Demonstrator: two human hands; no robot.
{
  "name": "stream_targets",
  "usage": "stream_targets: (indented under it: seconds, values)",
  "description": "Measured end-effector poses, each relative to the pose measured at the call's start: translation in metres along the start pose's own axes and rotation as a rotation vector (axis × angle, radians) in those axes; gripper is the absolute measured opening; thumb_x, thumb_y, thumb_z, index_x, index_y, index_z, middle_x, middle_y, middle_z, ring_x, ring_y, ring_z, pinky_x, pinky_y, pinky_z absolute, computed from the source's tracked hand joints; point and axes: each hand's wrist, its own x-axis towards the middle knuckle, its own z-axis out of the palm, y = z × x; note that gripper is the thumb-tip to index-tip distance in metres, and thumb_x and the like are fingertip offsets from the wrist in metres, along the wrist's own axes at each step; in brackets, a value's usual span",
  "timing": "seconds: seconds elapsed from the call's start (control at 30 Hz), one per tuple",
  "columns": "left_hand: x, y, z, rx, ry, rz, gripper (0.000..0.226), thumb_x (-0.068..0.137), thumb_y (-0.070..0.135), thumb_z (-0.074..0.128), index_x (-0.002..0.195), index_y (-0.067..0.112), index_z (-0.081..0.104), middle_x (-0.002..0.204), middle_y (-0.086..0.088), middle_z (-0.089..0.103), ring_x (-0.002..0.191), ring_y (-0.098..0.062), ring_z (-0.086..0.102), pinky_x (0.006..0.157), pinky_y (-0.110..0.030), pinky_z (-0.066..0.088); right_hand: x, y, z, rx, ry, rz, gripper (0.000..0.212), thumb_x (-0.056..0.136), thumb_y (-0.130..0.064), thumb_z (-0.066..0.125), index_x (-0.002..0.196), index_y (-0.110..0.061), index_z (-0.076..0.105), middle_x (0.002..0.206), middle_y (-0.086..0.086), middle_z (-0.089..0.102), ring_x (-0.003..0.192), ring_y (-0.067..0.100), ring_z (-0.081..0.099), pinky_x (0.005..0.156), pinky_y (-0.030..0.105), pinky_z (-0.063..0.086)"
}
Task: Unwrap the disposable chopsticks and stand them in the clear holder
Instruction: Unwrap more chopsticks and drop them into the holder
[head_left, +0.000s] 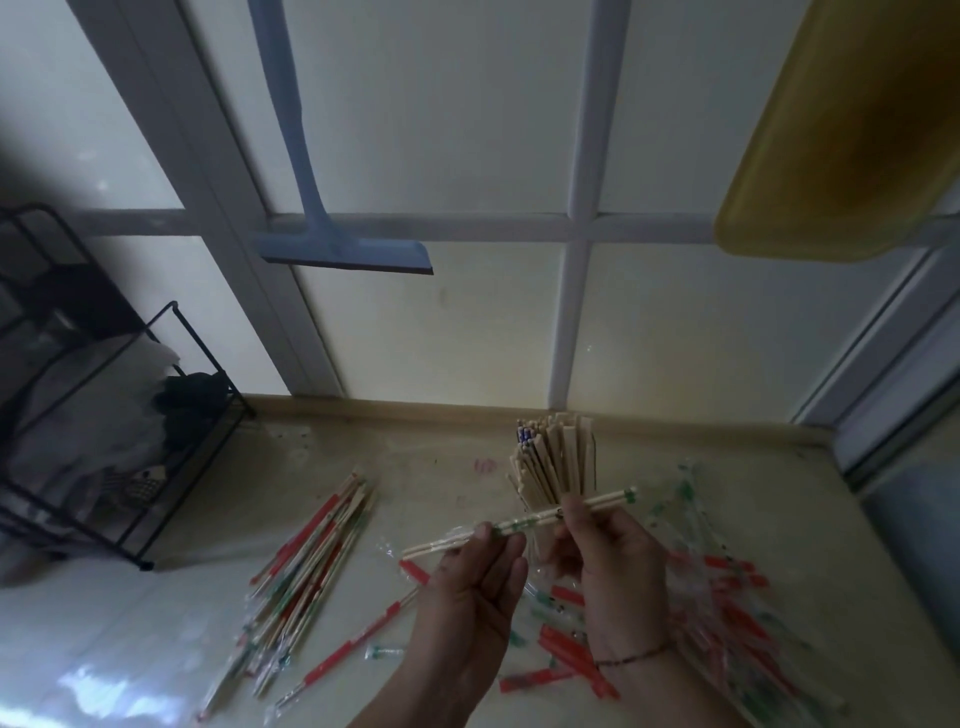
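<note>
Both hands hold one wrapped pair of chopsticks (524, 521) level in front of the holder. My left hand (480, 577) pinches it near its left end, where bare wood sticks out of the clear wrapper. My right hand (613, 551) pinches it further right, near the green print. Behind them stands the clear holder (540, 506), packed with several bare wooden chopsticks (553, 457) standing upright. A pile of wrapped chopsticks (306, 561) with red and green print lies on the counter to the left.
Empty clear wrappers (727, 597) with red and green print are strewn at the right and under my hands. A black wire rack (119, 415) stands at the left. A blue squeegee (343, 254) and a yellow tray (841, 135) hang on the window behind the counter.
</note>
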Motion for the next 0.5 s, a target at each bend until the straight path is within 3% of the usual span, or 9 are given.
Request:
stream_targets:
  seconds: [0.17, 0.27, 0.33, 0.4, 0.5]
  values:
    - [0.003, -0.002, 0.007, 0.173, -0.084, 0.076, 0.015, 0.073, 0.013, 0.068, 0.085, 0.003, 0.066, 0.085, -0.015, 0.072, 0.076, -0.022, 0.073, 0.065, -0.030, 0.060, -0.001, 0.002, -0.005, 0.097, 0.021, 0.046, 0.025, 0.074, -0.028, 0.068, 0.054, -0.013, 0.066, 0.051, 0.008, 0.061, 0.044, 0.018, 0.055, 0.052, 0.031, 0.044]
    - [0.003, 0.000, 0.005, 0.349, -0.130, 0.120, 0.017, 0.071, 0.018, 0.071, 0.079, 0.004, 0.077, 0.087, -0.019, 0.072, 0.076, -0.024, 0.072, 0.070, -0.032, 0.059, 0.002, 0.000, -0.016, 0.148, 0.019, 0.075, 0.032, 0.060, -0.040, 0.083, 0.056, -0.012, 0.068, 0.053, 0.006, 0.062, 0.045, 0.018, 0.057, 0.045, 0.027, 0.047]
    - [0.001, 0.003, 0.001, 0.374, -0.138, 0.159, 0.030, 0.073, 0.023, 0.068, 0.090, 0.000, 0.074, 0.087, -0.022, 0.072, 0.074, -0.025, 0.072, 0.067, -0.030, 0.059, 0.003, 0.000, -0.024, 0.175, 0.019, 0.090, 0.037, 0.053, -0.044, 0.087, 0.058, -0.012, 0.070, 0.055, 0.006, 0.063, 0.047, 0.017, 0.058, 0.045, 0.025, 0.049]
    - [0.002, 0.008, -0.004, 0.341, -0.109, 0.195, 0.038, 0.076, 0.027, 0.063, 0.097, -0.004, 0.070, 0.081, -0.022, 0.072, 0.070, -0.025, 0.072, 0.060, -0.028, 0.059, 0.003, 0.001, -0.029, 0.205, 0.020, 0.106, 0.027, 0.060, -0.037, 0.080, 0.055, -0.012, 0.069, 0.055, 0.006, 0.062, 0.045, 0.018, 0.057, 0.045, 0.026, 0.049]
    - [0.004, 0.015, -0.012, 0.309, -0.070, 0.220, 0.033, 0.085, 0.027, 0.058, 0.096, -0.003, 0.068, 0.076, -0.021, 0.070, 0.067, -0.024, 0.072, 0.056, -0.026, 0.058, 0.000, 0.003, -0.030, 0.203, -0.017, 0.113, 0.027, 0.078, -0.031, 0.065, 0.061, -0.011, 0.067, 0.057, 0.008, 0.062, 0.045, 0.019, 0.056, 0.045, 0.027, 0.047]
